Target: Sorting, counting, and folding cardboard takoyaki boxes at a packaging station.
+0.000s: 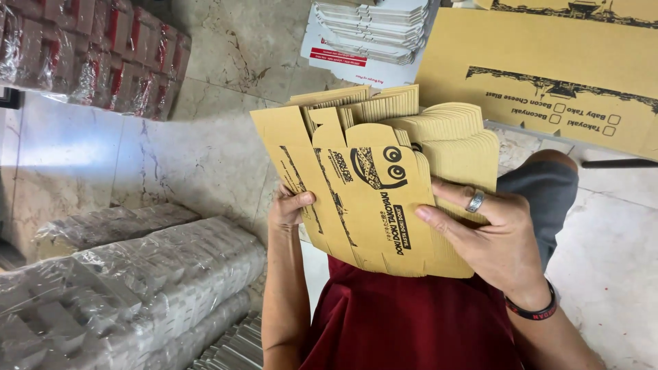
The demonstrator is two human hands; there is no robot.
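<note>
I hold a thick stack of flat, unfolded brown cardboard box blanks (373, 181) with black printing, upright over my lap. My left hand (288, 209) grips the stack's left edge, thumb on the front sheet. My right hand (490, 240), with a ring and a dark wristband, lies across the stack's right side, fingers spread on the front blank. The sheets fan out behind at the top right.
Plastic-wrapped bundles of white blanks (123, 288) lie at lower left on the marble floor (199, 157). Red-and-white wrapped packs (89, 55) sit top left. A white stack (370, 31) and large brown cartons (562, 75) stand beyond. My knee (541, 185) is at right.
</note>
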